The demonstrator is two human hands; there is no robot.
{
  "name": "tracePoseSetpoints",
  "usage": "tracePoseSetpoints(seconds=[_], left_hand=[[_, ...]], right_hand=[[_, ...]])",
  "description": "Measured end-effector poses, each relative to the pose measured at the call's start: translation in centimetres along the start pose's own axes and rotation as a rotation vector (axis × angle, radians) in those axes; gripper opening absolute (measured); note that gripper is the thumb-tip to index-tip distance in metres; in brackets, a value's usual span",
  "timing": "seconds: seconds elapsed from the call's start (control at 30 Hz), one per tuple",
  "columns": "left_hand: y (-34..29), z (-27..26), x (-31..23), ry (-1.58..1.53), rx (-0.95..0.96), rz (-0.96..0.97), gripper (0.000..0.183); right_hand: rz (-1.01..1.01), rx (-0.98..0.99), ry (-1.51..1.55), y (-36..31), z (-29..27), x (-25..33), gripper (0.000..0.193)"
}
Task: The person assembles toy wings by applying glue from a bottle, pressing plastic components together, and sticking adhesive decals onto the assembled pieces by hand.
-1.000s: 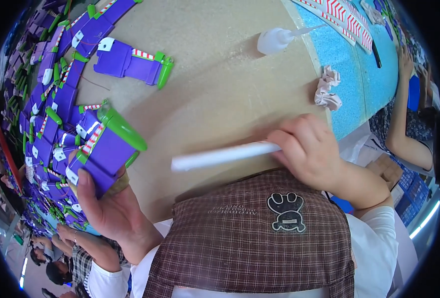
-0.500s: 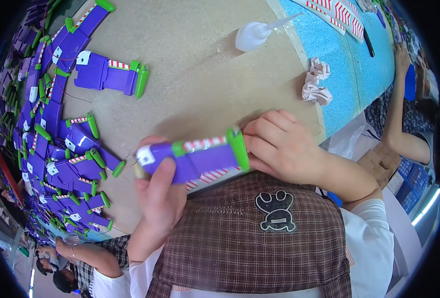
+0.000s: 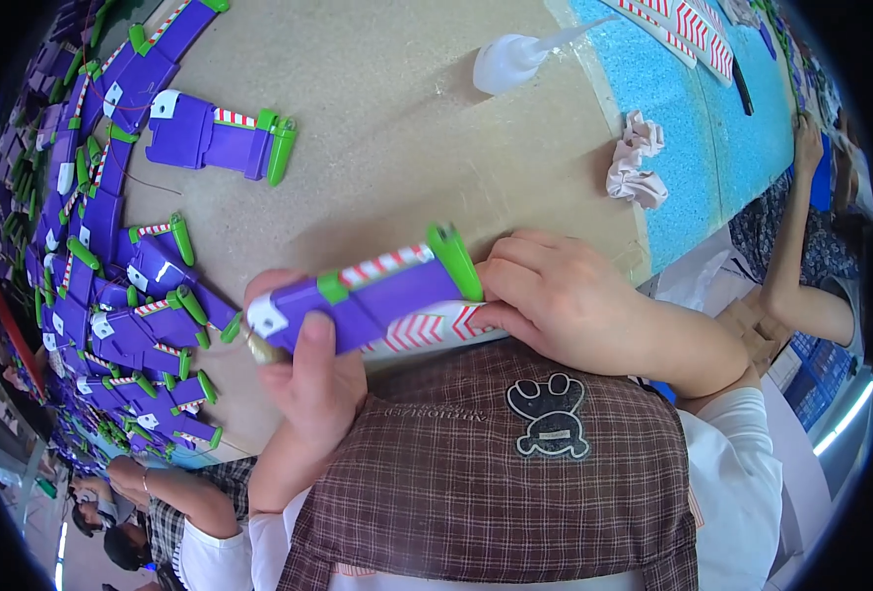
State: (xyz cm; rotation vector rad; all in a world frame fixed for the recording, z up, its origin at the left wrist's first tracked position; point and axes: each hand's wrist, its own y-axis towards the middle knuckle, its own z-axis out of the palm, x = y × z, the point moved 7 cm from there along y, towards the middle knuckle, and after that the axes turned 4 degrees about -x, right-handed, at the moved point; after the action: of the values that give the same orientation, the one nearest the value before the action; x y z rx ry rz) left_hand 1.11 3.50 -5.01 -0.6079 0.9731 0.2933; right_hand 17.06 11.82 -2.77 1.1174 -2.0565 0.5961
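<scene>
My left hand grips a purple plastic toy wing with a white corner, a green end piece and a red-and-white striped strip along its upper edge. The thumb presses on the wing's face, the fingers are behind it. Below the wing, a white sheet of red chevron stickers shows in part, close against my apron. My right hand is closed beside the green end, its thumb and fingers on the right end of the sticker sheet; the fingertips are partly hidden.
Many similar purple-and-green wings pile up along the left side. One wing lies apart. A white squeeze bottle, crumpled paper, more sticker sheets and a black pen lie farther off. Other people sit at both sides.
The wing has shifted slightly left and tilted, its green end rising. More of the sticker sheet shows below it. My right hand stays nearly in place.
</scene>
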Motion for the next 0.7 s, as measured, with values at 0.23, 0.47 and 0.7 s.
tracePoseSetpoints(seconds=[0.23, 0.47, 0.7], left_hand=[[0.8, -1.0, 1.3, 0.044, -0.118, 0.001, 0.031], [0.9, -0.9, 1.3, 0.057, -0.129, 0.012, 0.03], [0.8, -0.4, 1.1, 0.063, -0.139, 0.021, 0.028]], right_hand=[[0.056, 0.039, -0.017, 0.6, -0.3, 0.1, 0.024], [0.107, 0.056, 0.004, 0.3, -0.1, 0.1, 0.022], [0.156, 0.036, 0.006, 0.1, -0.2, 0.1, 0.019]])
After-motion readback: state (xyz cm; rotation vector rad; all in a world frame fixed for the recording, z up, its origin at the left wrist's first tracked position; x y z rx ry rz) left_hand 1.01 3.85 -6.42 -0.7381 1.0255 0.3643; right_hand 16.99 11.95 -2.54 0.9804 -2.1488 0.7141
